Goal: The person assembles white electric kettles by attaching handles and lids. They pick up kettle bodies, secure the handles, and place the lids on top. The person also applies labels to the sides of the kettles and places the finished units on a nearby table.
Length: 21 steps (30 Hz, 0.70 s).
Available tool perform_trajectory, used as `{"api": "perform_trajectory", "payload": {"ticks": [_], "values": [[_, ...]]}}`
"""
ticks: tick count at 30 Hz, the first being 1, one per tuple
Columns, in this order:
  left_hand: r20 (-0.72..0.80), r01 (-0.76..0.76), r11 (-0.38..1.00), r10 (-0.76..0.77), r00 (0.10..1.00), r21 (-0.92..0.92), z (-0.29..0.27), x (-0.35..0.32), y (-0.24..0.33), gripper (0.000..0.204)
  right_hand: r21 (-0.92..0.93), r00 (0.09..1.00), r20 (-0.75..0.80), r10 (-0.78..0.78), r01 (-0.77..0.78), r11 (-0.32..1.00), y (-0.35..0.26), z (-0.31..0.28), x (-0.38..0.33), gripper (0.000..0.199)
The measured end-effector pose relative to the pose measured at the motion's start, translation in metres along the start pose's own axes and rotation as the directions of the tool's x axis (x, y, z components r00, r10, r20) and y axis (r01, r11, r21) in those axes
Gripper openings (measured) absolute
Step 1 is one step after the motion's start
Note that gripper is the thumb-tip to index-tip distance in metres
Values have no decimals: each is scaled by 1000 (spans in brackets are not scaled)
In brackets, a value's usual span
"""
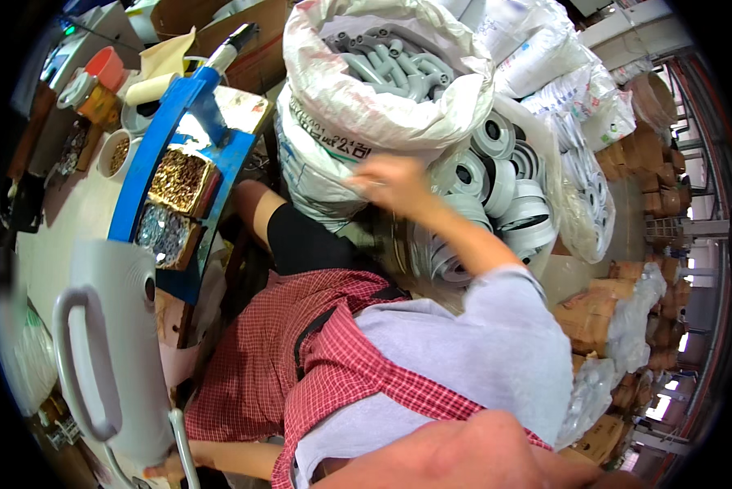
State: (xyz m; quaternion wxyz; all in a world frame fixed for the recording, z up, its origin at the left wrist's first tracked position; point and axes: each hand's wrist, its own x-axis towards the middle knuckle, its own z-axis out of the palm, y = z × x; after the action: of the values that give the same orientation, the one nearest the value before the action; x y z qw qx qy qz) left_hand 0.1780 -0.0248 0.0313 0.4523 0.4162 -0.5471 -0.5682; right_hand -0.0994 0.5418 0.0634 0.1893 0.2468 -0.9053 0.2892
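A light-grey plastic jug body with a long side handle (125, 350) stands at the lower left, with a small dark hole near one end. My left hand (169, 468) is at its lower end; the jug hides part of the fingers, which appear closed on it. My right hand (392, 186) is smeared by motion in front of a white woven sack (341, 118). Whether it holds anything does not show. Grey spout-like plastic parts (398, 69) fill the sack's open mouth.
A blue metal fixture (138, 175) on the bench at left carries boxes of brass-coloured (181, 178) and silver small parts (164, 232). Beside my right arm, a clear bag holds grey ring-shaped parts (496, 183). Cardboard cartons (598, 314) stack up at right.
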Motion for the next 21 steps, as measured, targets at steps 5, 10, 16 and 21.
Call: {"api": "perform_trajectory", "payload": {"ticks": [5,10,16,21], "values": [[-2,-19,999,19,1000,46,-17,-7,9,40,-730,685,-463,563,-655,197,162,-154,-173,68],[-52,-55,997,58,997,47,-90,-11,34,45,-580,289,-86,953,-793,188,222,-191,-161,75],[-22,-173,973,178,984,155,-163,-67,-2,51,-662,409,396,822,-493,564,74,-200,-14,75],[94,-52,988,67,993,-147,-168,-126,-35,58,292,656,754,-33,-289,912,-100,-19,66,67]]}}
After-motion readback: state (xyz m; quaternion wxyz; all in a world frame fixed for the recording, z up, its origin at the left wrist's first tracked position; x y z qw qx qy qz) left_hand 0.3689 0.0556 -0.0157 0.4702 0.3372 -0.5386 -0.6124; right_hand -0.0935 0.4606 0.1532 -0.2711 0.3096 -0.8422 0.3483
